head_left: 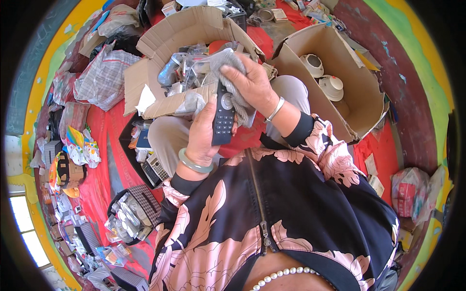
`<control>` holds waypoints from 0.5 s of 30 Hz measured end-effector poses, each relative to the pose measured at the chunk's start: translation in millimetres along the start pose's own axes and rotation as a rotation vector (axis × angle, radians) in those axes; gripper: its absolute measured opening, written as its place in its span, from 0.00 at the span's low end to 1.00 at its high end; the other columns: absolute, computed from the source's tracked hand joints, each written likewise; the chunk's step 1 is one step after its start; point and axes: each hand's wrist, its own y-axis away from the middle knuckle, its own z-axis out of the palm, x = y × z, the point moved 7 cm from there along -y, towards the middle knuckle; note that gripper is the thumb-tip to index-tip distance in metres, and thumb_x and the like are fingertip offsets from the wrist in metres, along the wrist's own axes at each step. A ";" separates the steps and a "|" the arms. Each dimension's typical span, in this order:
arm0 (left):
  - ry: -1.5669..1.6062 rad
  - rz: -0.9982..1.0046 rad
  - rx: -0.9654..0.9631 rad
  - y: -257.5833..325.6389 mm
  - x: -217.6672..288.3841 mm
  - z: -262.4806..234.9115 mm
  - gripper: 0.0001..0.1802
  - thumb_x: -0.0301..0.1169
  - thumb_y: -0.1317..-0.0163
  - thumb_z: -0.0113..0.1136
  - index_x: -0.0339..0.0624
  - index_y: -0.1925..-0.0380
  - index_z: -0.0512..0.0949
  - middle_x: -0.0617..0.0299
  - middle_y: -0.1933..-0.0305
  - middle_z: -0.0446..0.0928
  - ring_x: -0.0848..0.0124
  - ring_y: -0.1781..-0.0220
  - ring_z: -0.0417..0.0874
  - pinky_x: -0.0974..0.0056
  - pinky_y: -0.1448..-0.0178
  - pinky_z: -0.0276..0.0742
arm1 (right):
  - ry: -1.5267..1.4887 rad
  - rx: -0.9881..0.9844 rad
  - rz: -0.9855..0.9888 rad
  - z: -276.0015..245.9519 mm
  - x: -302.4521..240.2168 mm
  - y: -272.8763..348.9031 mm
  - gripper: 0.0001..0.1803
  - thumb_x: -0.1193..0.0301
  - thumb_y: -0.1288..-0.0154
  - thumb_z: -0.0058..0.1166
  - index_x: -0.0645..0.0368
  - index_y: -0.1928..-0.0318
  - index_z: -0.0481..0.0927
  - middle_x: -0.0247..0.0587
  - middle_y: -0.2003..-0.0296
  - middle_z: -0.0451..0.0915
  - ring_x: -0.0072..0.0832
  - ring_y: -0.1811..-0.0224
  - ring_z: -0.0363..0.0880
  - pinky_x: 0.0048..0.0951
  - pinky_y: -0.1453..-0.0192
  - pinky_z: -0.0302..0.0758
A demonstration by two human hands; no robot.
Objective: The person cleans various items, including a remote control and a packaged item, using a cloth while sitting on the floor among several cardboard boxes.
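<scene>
A black remote control (224, 120) is gripped in my left hand (202, 127), its button side facing up and its lower end toward my chest. My right hand (255, 86) holds a grey cloth (233, 94), which is wrapped over the remote's upper end and hangs down along its right side. The cloth hides that end of the remote. Just beyond both hands stands an open cardboard box (180, 18) filled with mixed small items, among them a blue clear-plastic piece (168, 70).
A second cardboard box (358, 80) at the right holds two white round objects (332, 88). Left of my knee is a black crate (130, 131) with small electronics. A checked bag (104, 75) and a basket of pale devices (130, 216) rest on red sheeting (99, 145).
</scene>
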 end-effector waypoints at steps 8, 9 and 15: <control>0.068 -0.015 -0.106 -5.0 3.5 5.0 0.23 0.23 0.43 0.57 0.37 0.46 0.68 0.59 0.59 0.77 0.72 0.62 0.79 0.68 0.58 0.78 | -0.428 0.127 0.397 -26.2 41.5 6.4 0.23 0.53 0.31 0.40 0.59 0.49 0.72 0.38 0.61 0.78 0.30 0.61 0.78 0.29 0.57 0.74; 0.100 -0.063 -0.131 -5.7 0.4 5.2 0.23 0.23 0.43 0.57 0.38 0.46 0.68 0.58 0.58 0.77 0.71 0.60 0.79 0.68 0.56 0.78 | -0.559 0.156 0.520 -28.7 62.2 9.0 0.23 0.53 0.32 0.40 0.58 0.48 0.72 0.39 0.60 0.78 0.31 0.59 0.78 0.30 0.56 0.74; 0.576 0.005 -0.246 -9.4 -0.1 6.7 0.22 0.33 0.36 0.50 0.40 0.43 0.63 0.52 0.45 0.69 0.58 0.42 0.70 0.54 0.38 0.67 | -0.980 0.091 0.546 -14.8 57.7 8.8 0.25 0.50 0.32 0.37 0.56 0.48 0.72 0.42 0.58 0.77 0.34 0.60 0.77 0.33 0.55 0.74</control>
